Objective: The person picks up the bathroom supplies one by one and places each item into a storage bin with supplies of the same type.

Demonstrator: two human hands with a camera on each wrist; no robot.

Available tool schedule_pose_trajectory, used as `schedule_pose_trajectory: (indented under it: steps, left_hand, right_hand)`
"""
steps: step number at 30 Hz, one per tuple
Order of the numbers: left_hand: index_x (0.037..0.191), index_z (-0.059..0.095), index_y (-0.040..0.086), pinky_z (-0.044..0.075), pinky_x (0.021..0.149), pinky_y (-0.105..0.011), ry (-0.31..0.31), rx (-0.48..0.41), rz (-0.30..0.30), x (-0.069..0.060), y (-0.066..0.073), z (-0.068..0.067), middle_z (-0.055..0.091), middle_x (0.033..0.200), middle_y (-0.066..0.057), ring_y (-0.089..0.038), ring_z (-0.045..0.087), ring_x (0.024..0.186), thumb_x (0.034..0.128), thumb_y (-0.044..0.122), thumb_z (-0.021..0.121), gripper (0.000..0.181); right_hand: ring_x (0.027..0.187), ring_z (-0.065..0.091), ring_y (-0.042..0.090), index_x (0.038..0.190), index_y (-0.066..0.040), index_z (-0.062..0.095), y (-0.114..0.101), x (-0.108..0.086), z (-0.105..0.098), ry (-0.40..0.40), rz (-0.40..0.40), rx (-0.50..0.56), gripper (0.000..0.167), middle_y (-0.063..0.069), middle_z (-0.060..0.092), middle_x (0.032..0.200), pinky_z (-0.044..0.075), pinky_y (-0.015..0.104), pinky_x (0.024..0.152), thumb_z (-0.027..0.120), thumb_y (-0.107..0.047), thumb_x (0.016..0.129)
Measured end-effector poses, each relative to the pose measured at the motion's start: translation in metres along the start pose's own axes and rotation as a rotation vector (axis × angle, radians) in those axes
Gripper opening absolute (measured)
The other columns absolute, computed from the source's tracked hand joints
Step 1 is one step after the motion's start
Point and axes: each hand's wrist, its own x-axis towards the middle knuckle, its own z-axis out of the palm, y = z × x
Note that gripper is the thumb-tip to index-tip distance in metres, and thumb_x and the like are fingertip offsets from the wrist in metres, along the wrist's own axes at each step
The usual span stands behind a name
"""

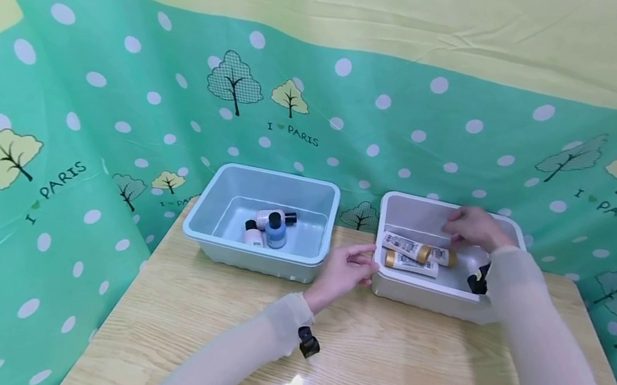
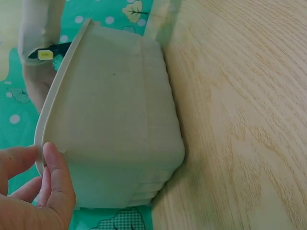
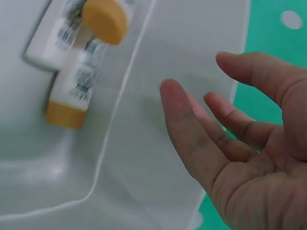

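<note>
At the near left corner of the white plastic bin, my left hand pinches the rim between thumb and fingers. The left wrist view shows this rim from outside. My right hand is over the back of the same bin, fingers loosely bent and apart, with nothing between them in the right wrist view. Below and to its left lie three white tubes with gold caps: one tube rests across the others, a second tube lies in front, and a third is partly covered.
A light blue bin stands to the left on the wooden table. Inside it are a blue bottle and two pale pink bottles, all with black caps. A green and yellow printed cloth hangs behind the bins.
</note>
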Motion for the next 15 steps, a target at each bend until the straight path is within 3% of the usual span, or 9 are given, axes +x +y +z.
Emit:
schedule_pose_trajectory:
  steps: [3,9,15]
  left_hand:
    - [0.128,0.066,0.004,0.062,0.071,-0.035,-0.002,-0.002,0.002,0.001,-0.002,0.0,0.073,0.091,-0.005,-0.043,0.069,0.091,0.0868,-0.001,0.075,0.043]
    - [0.128,0.066,0.006,0.062,0.071,-0.037,0.002,0.0,0.002,0.001,-0.005,-0.001,0.072,0.091,-0.005,-0.02,0.071,0.076,0.0868,0.0,0.076,0.042]
    - [0.129,0.064,0.003,0.062,0.075,-0.039,-0.006,-0.003,0.012,-0.007,-0.005,-0.009,0.072,0.096,-0.007,-0.026,0.072,0.084,0.0885,0.003,0.075,0.042]
  right_hand:
    - [0.101,0.062,0.038,0.131,0.012,0.047,-0.008,-0.004,-0.006,0.003,-0.02,0.003,0.044,0.03,0.055,0.121,0.055,0.051,0.092,0.061,-0.015,0.099]
    - [0.106,0.063,0.041,0.134,0.011,0.046,-0.025,-0.02,-0.01,0.029,-0.113,0.048,0.05,0.031,0.05,0.13,0.056,0.047,0.09,0.063,-0.022,0.1]
    - [0.097,0.067,0.029,0.136,0.003,0.048,-0.04,-0.051,-0.001,0.103,-0.176,0.055,0.057,0.025,0.058,0.125,0.058,0.04,0.086,0.066,-0.035,0.098]
